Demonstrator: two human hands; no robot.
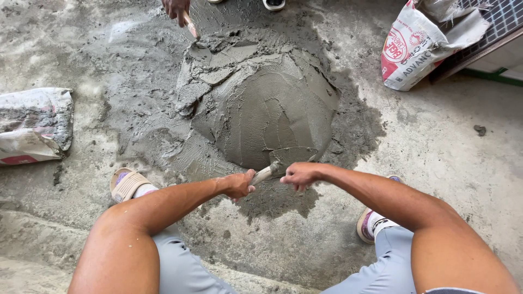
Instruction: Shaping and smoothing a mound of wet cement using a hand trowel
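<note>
A grey, steel-bladed trowel with a pale wooden handle point(283, 162) lies at the near edge of a wet, rounded grey mound of mortar point(267, 109) heaped on the rough concrete floor point(447, 158); its blade is smeared with mortar and rests against the mound's lower slope. The left hand point(238, 185) is closed around the handle, thumb up along it. The right hand point(298, 175) sits just beside the blade's heel with fingers curled under; whether it grips anything cannot be told.

At the far side of the mound, another person's hand point(177, 9) holds a second wooden-handled trowel point(195, 38), its blade in the mortar.

The person's feet flank the near side of the mound: a beige slide sandal point(126, 185) on the left, a purple-edged sandal over a white sock point(370, 224) on the right.

2 sacks lie well apart from the mortar: a crumpled white sack with a red printed panel point(419, 46) at the upper right, and a flattened, mortar-stained white sack with a red patch point(34, 126) at the left edge.
</note>
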